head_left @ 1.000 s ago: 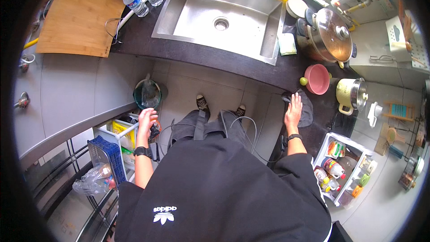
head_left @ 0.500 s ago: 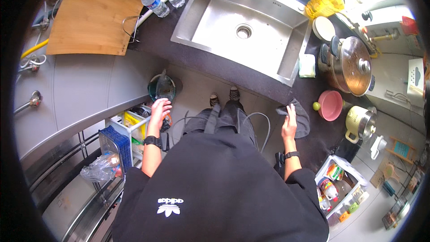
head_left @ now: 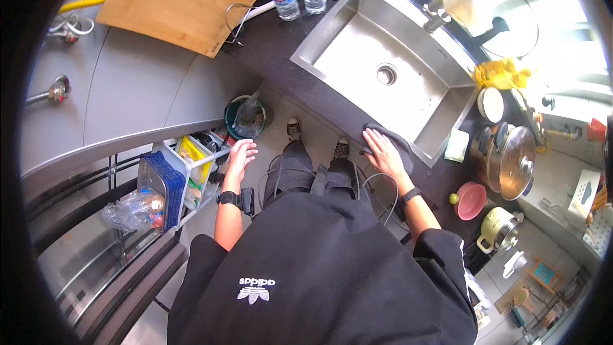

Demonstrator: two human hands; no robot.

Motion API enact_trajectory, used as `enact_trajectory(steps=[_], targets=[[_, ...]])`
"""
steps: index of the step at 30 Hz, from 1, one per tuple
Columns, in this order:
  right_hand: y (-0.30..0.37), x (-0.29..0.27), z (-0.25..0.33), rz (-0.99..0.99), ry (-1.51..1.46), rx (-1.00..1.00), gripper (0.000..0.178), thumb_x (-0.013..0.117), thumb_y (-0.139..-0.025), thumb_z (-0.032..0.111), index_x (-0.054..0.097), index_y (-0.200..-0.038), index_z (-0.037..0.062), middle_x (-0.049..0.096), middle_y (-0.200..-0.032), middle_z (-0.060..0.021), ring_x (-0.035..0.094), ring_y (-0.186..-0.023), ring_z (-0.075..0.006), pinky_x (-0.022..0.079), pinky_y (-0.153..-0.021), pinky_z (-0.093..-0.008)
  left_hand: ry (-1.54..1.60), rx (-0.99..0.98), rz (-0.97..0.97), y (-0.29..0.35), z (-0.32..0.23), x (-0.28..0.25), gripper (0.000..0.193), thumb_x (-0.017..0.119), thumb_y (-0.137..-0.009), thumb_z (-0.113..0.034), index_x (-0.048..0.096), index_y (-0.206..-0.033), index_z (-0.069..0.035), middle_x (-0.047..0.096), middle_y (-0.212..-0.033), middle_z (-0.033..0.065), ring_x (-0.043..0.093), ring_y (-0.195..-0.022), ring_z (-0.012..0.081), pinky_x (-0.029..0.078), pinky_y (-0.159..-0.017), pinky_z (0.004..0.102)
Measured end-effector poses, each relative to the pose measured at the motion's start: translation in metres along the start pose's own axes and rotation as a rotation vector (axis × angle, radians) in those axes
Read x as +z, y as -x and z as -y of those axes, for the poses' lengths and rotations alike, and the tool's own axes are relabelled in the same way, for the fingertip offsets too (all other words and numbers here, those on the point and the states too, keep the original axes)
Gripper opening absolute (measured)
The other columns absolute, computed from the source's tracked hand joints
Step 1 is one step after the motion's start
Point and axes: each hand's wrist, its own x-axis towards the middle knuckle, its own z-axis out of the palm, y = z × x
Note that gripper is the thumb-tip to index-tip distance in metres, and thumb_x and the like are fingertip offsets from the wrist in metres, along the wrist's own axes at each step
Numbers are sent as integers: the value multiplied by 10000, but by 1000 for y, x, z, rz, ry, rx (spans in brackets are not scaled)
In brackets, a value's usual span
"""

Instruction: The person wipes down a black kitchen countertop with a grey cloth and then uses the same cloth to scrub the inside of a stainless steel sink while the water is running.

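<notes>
Nearby, counter edge, right fingers on cloth

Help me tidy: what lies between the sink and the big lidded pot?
A small pale item, perhaps a folded cloth, lies between the sink and the big lidded pot in the head view.

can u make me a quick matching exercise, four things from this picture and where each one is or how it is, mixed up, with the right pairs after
Things
1. right hand
2. pink bowl
3. left hand
4. dark grey cloth

Places or states
A. in mid-air, holding nothing
B. partly covered, at the front edge of the dark counter
C. between the large glass-lidded pot and the pale yellow pot
D. laid flat, palm down, fingers stretched out

Right pairs: 1-D, 2-C, 3-A, 4-B
</notes>
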Motion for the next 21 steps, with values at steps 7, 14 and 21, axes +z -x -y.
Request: enact_trajectory(steps=[7,14,21], targets=[[-163,15,43,135,61,-168,695,539,-967,366,317,-1555,68,354,-1590,-146,335,-1471,-298,260,-1214,-416,100,-58,-25,-25,13,-68,194,530,-1012,-244,640,-1119,-124,704,-1007,25,682,-837,122,512,-697,263],[-356,58,99,-32,38,-301,733,546,-955,410,310,-1551,54,364,-1586,-130,338,-1470,-277,260,-1215,-415,82,-74,-79,-39,-8,-122,199,538,-1005,-227,638,-1123,-102,706,-997,33,679,-817,111,517,-701,251],[-422,88,126,-177,19,-213,832,626,-870,422,314,-1544,48,368,-1586,-126,341,-1469,-262,261,-1213,-405,45,-81,-54,-40,-23,-141,224,559,-982,-226,627,-1146,-90,699,-1029,56,676,-857,134,517,-725,261]])
